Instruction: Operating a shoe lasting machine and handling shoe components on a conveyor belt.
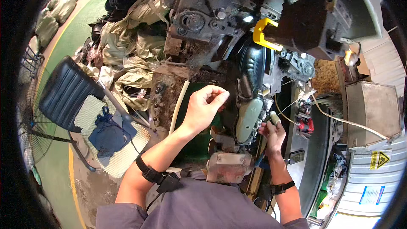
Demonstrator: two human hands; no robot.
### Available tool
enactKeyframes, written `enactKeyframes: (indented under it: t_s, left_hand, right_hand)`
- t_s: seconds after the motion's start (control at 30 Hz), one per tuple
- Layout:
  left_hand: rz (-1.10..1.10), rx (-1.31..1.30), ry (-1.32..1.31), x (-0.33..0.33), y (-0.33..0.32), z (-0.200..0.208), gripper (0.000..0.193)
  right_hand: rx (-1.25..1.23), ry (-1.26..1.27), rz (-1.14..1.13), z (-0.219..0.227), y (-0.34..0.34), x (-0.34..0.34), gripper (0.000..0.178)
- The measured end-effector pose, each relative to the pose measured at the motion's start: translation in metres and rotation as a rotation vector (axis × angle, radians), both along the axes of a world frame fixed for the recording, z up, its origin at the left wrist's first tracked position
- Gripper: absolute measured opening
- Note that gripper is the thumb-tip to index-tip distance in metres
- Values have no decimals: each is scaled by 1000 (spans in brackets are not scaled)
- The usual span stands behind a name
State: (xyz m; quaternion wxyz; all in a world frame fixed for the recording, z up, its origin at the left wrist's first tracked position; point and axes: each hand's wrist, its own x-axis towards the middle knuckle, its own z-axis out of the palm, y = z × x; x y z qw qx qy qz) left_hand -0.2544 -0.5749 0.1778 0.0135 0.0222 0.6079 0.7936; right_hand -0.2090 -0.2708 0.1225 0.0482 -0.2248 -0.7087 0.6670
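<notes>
In front of me a black leather shoe upper is fitted on a grey-green shoe last, its toe end reaching away under the machine. To the left of the last, my left hand hangs with thumb and forefinger pinched together; whatever lies between them is hidden. My right hand is at the right side of the last's heel, its fingers curled against a pale rounded piece. I cannot make out what that piece is. A metal block sits below the heel, close to my body.
A yellow bracket juts out above the shoe. On the left stand a black chair with a blue cloth and several pale sacks. At right are a hose, a metal box and a dark trough.
</notes>
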Motion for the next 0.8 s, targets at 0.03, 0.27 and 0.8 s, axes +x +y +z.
enactKeyframes:
  t_s: [0.03, 0.27, 0.8]
  left_hand:
    - [47, -36, -9, 7, 1, 1, 15]
    - [181, -384, 381, 40, 15, 34, 16]
    - [98, -1136, 630, 25, 12, 38, 11]
  right_hand:
    - [6, 17, 1, -1, 0, -1, 46]
    - [-49, 77, 1, 0, -6, 1, 46]
    - [-24, 75, 119, -13, 3, -4, 49]
